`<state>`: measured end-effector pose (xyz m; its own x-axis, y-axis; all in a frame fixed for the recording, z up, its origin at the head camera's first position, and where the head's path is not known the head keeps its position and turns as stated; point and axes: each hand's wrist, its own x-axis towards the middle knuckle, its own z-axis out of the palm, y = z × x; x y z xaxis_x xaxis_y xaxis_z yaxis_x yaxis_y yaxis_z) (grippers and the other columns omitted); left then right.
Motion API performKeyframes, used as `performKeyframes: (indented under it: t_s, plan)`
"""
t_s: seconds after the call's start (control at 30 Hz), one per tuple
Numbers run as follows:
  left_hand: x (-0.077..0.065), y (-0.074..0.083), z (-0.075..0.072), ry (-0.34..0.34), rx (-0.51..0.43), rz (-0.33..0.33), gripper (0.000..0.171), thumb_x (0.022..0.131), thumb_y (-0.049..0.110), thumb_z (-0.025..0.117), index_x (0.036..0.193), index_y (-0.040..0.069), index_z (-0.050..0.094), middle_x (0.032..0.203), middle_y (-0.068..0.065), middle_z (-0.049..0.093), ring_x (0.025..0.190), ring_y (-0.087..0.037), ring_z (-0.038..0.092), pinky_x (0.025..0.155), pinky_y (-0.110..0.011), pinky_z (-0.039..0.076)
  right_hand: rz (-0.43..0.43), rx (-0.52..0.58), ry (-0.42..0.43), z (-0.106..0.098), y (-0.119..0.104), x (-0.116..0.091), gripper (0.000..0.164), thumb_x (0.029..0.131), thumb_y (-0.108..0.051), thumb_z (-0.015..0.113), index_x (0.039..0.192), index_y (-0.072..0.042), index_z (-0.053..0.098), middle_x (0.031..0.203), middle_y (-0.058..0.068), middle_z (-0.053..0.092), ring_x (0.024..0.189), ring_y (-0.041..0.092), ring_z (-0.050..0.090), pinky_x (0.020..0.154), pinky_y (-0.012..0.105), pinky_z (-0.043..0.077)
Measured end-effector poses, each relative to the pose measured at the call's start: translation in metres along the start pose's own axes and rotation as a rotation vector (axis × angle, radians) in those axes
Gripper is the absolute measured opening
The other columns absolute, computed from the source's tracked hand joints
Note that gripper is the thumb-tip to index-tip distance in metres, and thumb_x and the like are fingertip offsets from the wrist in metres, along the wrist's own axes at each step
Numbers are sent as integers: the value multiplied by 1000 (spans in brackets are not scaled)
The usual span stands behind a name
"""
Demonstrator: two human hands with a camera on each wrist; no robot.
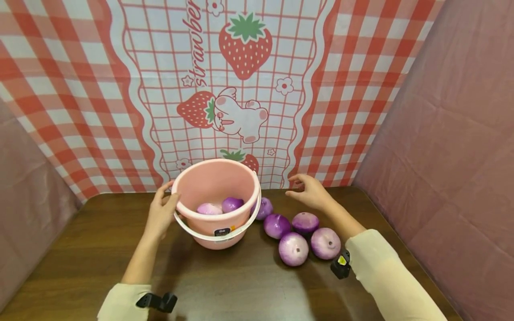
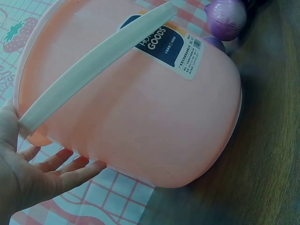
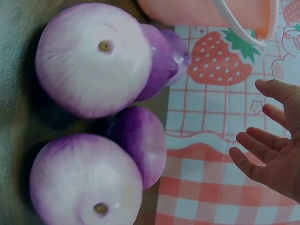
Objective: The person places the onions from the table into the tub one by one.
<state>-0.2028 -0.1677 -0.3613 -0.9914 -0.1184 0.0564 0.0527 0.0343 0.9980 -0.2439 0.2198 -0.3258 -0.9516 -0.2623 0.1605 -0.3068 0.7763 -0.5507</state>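
Note:
A pink bucket (image 1: 218, 227) with a white handle (image 1: 241, 229) hanging across its front stands left of centre on the table. My left hand (image 1: 160, 214) grips its rim from the left, and the left wrist view shows the fingers (image 2: 79, 174) spread along the outer wall. Inside lie two purple onions, one pale (image 1: 209, 209) and one darker (image 1: 232, 204). My right hand (image 1: 312, 191) holds nothing; its fingers are loosely bent above the far side of a group of onions, including a dark purple onion (image 1: 277, 226) and a whitish onion (image 3: 93, 61).
The brown wooden table (image 1: 241, 285) carries several onions bunched right of the bucket, one (image 1: 263, 208) close against its side. A strawberry-print cloth (image 1: 245, 111) hangs at the table's back edge. Pink cloth (image 1: 433, 133) walls the right side.

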Motion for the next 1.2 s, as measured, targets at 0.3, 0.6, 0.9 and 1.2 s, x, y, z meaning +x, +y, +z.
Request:
performKeyframes:
  t_s: [0.3,0.6,0.9,1.2]
  plan:
    - [0,0,0,2,-1,1,51,97,19,43,146,14,28,128,-34,45,65,2,59,59,-19,59,86,-28,-84,-1,12,-12,49,83,-32,69,124,-9,55,127,21,54,115,38,53,94,50,49]
    - [1,1,0,2,3,5,51,98,20,43,146,14,28,128,-34,45,65,2,59,59,-19,59,94,-62,-125,-1,25,-21,50,82,-34,69,123,-8,56,122,24,56,113,39,53,91,52,49]
    - [1,0,0,6,6,3,52,97,21,43,146,15,28,127,-33,46,65,2,59,59,-19,59,127,-74,-190,2,39,-26,56,79,-37,71,124,-7,55,120,26,56,111,40,53,90,51,49]
    - [1,-1,0,6,21,-12,52,97,22,43,147,18,27,129,-31,45,65,2,59,60,-19,59,150,-22,-236,8,55,-34,58,80,-36,70,125,-4,52,122,30,53,114,42,50,92,53,47]
